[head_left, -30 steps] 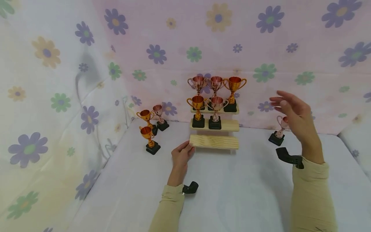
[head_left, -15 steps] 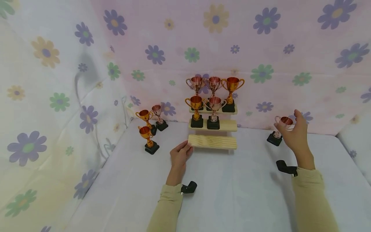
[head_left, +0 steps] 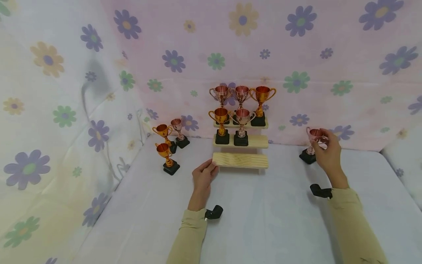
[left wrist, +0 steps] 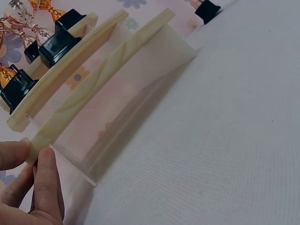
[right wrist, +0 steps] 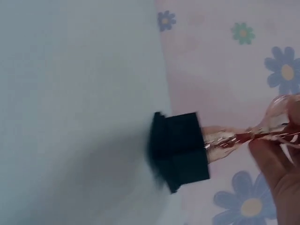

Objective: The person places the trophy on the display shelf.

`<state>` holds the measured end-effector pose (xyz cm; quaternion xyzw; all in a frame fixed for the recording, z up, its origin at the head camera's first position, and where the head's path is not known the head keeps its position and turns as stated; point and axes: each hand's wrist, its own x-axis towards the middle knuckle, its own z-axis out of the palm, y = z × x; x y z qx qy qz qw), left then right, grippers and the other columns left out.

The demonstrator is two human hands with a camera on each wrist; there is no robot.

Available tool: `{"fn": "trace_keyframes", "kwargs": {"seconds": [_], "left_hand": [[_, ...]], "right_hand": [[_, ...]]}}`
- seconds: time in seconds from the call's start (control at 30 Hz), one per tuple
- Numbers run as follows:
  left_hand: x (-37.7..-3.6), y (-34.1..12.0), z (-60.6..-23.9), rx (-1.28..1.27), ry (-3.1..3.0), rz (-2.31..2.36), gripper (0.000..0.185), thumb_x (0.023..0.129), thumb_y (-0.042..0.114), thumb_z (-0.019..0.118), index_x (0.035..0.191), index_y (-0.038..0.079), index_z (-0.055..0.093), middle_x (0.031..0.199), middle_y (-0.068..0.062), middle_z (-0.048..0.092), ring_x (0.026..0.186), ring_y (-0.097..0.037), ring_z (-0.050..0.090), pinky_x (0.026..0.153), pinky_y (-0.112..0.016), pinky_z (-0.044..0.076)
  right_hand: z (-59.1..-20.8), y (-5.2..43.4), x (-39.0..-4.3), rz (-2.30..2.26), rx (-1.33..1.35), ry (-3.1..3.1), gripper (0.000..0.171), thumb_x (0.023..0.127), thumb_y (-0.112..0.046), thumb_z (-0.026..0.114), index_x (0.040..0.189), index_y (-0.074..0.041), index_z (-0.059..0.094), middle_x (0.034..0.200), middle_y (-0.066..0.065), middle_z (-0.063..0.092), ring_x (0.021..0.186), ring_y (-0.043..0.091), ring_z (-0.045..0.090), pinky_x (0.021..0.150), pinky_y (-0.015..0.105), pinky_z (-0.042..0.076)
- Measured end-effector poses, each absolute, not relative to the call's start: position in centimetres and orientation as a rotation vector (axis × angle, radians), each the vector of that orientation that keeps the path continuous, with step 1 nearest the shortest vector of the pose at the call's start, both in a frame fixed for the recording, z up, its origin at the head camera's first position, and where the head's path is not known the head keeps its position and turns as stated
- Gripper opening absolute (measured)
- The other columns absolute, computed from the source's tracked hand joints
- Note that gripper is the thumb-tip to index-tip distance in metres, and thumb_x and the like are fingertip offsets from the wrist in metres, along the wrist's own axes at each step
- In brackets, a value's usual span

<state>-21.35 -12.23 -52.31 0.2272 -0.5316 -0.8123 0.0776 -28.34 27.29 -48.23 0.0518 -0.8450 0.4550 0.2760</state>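
Note:
My left hand (head_left: 202, 180) pinches the left end of the lowest wooden step of a three-tier display stand (head_left: 240, 160) between thumb and fingers. In the left wrist view the thumb presses one face of that step (left wrist: 89, 89), with fingertips on the other. Over at the right, my right hand (head_left: 328, 154) holds a rose-gold trophy cup (head_left: 315, 134) by its bowl and handle. Its black base (right wrist: 180, 150) is close to the white table in the right wrist view. Part of the bowl is hidden behind the fingers.
Two trophies, one gold (head_left: 221, 116) and one rose-gold (head_left: 242, 117), stand on the middle step. Behind them the top step bears two rose-gold cups and a gold cup (head_left: 262, 94). Left of the stand, two gold trophies (head_left: 169, 161) and a rose-gold one (head_left: 178, 126) stand on the table.
My right hand has come down and leftward from above the rose-gold trophy and taken hold of its cup. The left hand has stayed on the lowest step.

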Motion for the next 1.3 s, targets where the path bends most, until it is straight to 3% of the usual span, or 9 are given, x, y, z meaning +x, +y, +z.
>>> {"fn": "trace_keyframes", "kwargs": {"seconds": [0.17,0.37,0.53,0.63,0.73,0.8,1.0,1.07,1.3], "left_hand": [[-21.5,-12.4,-52.1,0.679,-1.580,-2.425,0.031,0.094,0.000,0.069,0.124,-0.009,0.067,0.117,-0.020,0.068,0.091,-0.015,0.071,0.084,-0.025,0.061],[-21.8,-12.8,-52.0,0.683,-1.569,-2.420,0.031,0.094,0.000,0.069,0.124,-0.009,0.067,0.118,-0.020,0.068,0.092,-0.015,0.070,0.085,-0.025,0.061],[-21.9,-13.0,-51.9,0.693,-1.561,-2.419,0.031,0.095,0.000,0.069,0.125,-0.008,0.067,0.119,-0.020,0.067,0.093,-0.015,0.070,0.093,-0.030,0.060],[-22.1,-13.0,-52.0,0.693,-1.555,-2.412,0.030,0.095,-0.001,0.068,0.124,-0.009,0.067,0.119,-0.020,0.067,0.093,-0.015,0.070,0.094,-0.032,0.059],[-22.1,-12.9,-52.2,0.697,-1.543,-2.419,0.030,0.094,-0.002,0.068,0.123,-0.010,0.067,0.118,-0.020,0.067,0.092,-0.015,0.070,0.092,-0.031,0.060],[-22.1,-12.7,-52.2,0.704,-1.548,-2.421,0.030,0.094,-0.002,0.069,0.123,-0.010,0.067,0.118,-0.020,0.067,0.092,-0.015,0.070,0.093,-0.031,0.060],[-21.8,-12.4,-52.2,0.715,-1.561,-2.420,0.030,0.095,-0.001,0.067,0.124,-0.009,0.067,0.119,-0.020,0.067,0.092,-0.014,0.070,0.094,-0.032,0.059],[-21.7,-12.3,-52.3,0.713,-1.556,-2.425,0.030,0.095,-0.002,0.067,0.124,-0.009,0.067,0.119,-0.020,0.067,0.092,-0.014,0.070,0.093,-0.031,0.059],[-21.7,-11.9,-52.5,0.702,-1.549,-2.441,0.029,0.094,-0.002,0.068,0.123,-0.009,0.068,0.119,-0.021,0.067,0.093,-0.015,0.071,0.089,-0.029,0.060]], "right_hand": [[-49.4,27.9,-28.9,1.272,0.231,-2.168,0.048,0.093,0.011,0.064,0.139,0.013,0.049,0.122,0.029,0.055,0.097,-0.006,0.048,0.081,0.000,0.042],[-48.4,26.8,-27.7,1.301,0.348,-2.136,0.049,0.087,0.021,0.065,0.134,0.018,0.052,0.121,0.031,0.056,0.097,-0.002,0.051,0.078,-0.003,0.044],[-48.2,25.1,-27.5,1.260,0.573,-2.193,0.054,0.082,0.024,0.068,0.133,0.015,0.053,0.117,0.031,0.055,0.105,-0.006,0.053,0.086,0.000,0.046],[-49.7,24.6,-28.1,1.179,0.672,-2.261,0.058,0.082,0.021,0.071,0.136,0.008,0.056,0.118,0.026,0.055,0.108,0.005,0.058,0.091,0.000,0.044],[-49.7,23.7,-27.5,1.083,0.729,-2.296,0.059,0.083,0.017,0.073,0.138,0.005,0.056,0.121,0.025,0.056,0.108,0.026,0.060,0.092,-0.001,0.042],[-49.2,23.1,-26.9,1.074,0.743,-2.272,0.061,0.082,0.017,0.073,0.139,0.004,0.056,0.123,0.025,0.057,0.108,0.029,0.060,0.091,-0.001,0.042],[-45.5,20.8,-25.3,1.154,0.794,-2.080,0.065,0.077,0.025,0.073,0.138,0.007,0.056,0.123,0.028,0.059,0.115,0.001,0.056,0.095,0.005,0.047],[-44.1,20.1,-25.0,1.204,0.808,-2.017,0.065,0.076,0.026,0.072,0.137,0.009,0.056,0.122,0.028,0.060,0.117,-0.001,0.056,0.096,0.008,0.049],[-40.2,18.3,-25.1,1.549,0.776,-1.874,0.061,0.080,0.029,0.066,0.137,0.012,0.055,0.126,-0.006,0.066,0.107,0.006,0.065,0.092,0.016,0.055]]}}
